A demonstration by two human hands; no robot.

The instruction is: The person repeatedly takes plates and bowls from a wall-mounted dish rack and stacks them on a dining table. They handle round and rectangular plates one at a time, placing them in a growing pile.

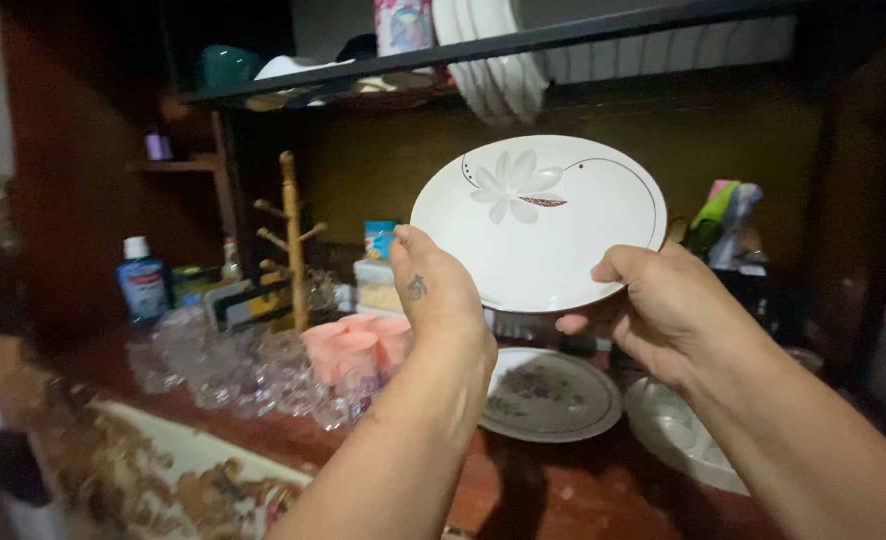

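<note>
Plate (548,240), white with a flower print, held tilted in mid-air below the dish rack (523,45), left hand (433,295) and right hand (653,300) closed on opposite lower edges; best kept level, well above the patterned plate (548,395).

Blue bottle (144,283), white label, far left

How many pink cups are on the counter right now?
3 pink cups show, clustered on the counter just left of the left hand, among clear glassware. More may be hidden behind that forearm.
</note>
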